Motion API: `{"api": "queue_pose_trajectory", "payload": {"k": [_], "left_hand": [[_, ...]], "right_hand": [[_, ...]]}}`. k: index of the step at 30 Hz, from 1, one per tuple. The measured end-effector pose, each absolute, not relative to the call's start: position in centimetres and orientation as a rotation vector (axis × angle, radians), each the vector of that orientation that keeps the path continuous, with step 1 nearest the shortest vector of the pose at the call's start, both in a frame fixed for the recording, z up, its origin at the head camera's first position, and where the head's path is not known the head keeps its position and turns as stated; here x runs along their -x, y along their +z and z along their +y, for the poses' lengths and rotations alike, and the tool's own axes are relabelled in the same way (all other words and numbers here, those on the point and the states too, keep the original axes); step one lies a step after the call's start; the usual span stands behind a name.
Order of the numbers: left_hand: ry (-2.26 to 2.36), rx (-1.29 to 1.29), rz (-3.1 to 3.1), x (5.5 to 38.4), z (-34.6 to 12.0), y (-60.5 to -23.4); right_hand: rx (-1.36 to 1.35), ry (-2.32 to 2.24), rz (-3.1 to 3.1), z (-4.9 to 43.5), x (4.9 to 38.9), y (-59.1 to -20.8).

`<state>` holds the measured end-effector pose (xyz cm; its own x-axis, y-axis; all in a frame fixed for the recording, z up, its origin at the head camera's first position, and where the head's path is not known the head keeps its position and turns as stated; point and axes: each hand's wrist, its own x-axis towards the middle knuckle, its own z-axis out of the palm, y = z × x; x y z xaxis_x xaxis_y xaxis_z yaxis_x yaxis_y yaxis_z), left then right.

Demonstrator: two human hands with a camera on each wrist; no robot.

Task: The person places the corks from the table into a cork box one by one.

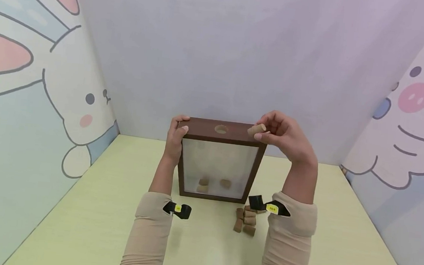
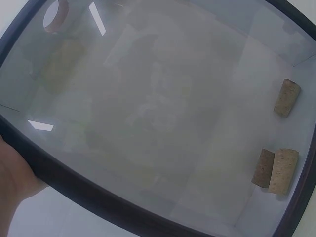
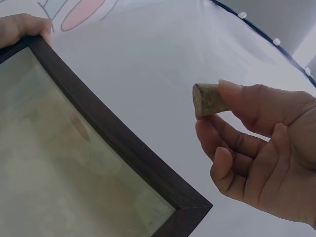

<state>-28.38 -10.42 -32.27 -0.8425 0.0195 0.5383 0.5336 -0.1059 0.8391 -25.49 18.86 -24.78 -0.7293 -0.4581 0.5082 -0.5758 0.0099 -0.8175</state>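
Note:
A dark wooden shadow box (image 1: 201,126) with a clear front stands upright on the table, a round hole (image 1: 221,129) in its top edge. My left hand (image 1: 175,141) grips its upper left corner, thumb on the near side. Between thumb and fingers of my right hand (image 1: 291,138) a wine cork (image 1: 256,130) is pinched, above the box's top right end. The right wrist view shows this cork (image 3: 207,100) apart from the frame. Inside, on the box's bottom, lie three corks; the left wrist view has one cork (image 2: 287,98) apart and a lighter cork (image 2: 284,171) beside a darker one (image 2: 263,169).
Several loose corks (image 1: 249,221) lie in a cluster on the pale yellow-green table (image 1: 113,225), before the box's lower right corner and left of my right forearm. Behind the table rises a plain pale wall (image 1: 226,58); cartoon-printed walls (image 1: 18,141) flank both sides.

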Motion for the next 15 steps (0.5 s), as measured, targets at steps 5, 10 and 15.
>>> {"api": "queue_pose_trajectory", "payload": {"k": [5, 10, 15], "left_hand": [[-2.008, 0.615, -1.807, 28.4, -10.4, -32.2], [-2.006, 0.63, -1.801, 28.5, -10.3, -32.3], [-2.009, 0.64, -1.809, 28.5, -10.3, -32.2]], "right_hand": [[-0.987, 1.923, -2.034, 17.6, 26.3, -24.5], [-0.931, 1.948, -1.985, 16.5, 27.1, -24.4], [-0.93, 1.961, -2.036, 15.1, 28.1, -24.0]]}}
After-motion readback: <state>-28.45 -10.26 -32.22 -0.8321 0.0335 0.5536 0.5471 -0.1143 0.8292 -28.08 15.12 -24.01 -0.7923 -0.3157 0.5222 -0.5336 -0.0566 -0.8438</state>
